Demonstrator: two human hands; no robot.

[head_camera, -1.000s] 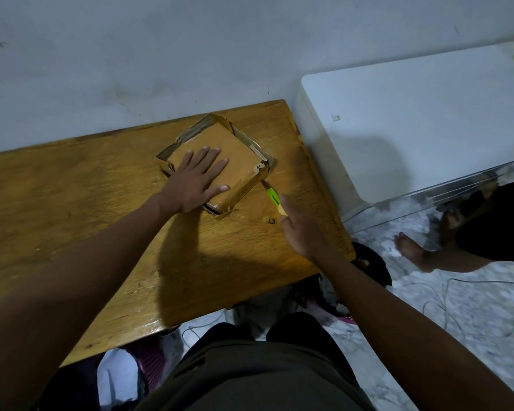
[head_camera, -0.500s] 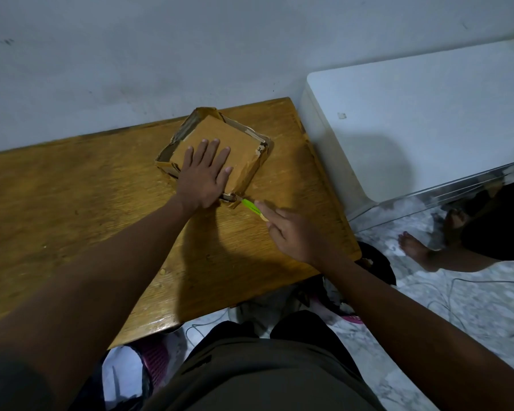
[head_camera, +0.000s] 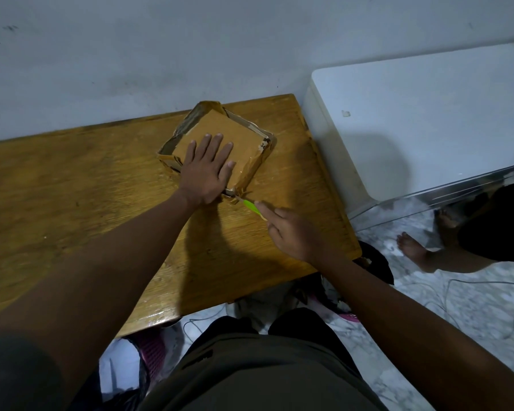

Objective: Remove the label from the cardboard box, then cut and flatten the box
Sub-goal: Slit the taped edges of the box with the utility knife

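Observation:
A flat brown cardboard box (head_camera: pixel 244 137), wrapped in glossy tape, lies at the back right of the wooden table (head_camera: pixel 72 188). My left hand (head_camera: pixel 208 170) is spread flat on its top, pressing down. My right hand (head_camera: pixel 294 229) grips a green-handled cutter (head_camera: pixel 251 206). The cutter's tip is at the box's near corner, where torn tape sticks out. A small white scrap with dark print (head_camera: pixel 263 145) shows at the box's right corner.
A white appliance (head_camera: pixel 413 129) stands against the table's right edge. Beyond it another person's bare foot (head_camera: pixel 413 250) rests on the marble floor, with thin cables nearby. Bags and clothes lie under the table's front edge. A grey wall is behind the table.
My right hand slid the cutter along the box's right side, from the right corner down to the near corner. My left hand shifted slightly toward the near edge, still pressing the box.

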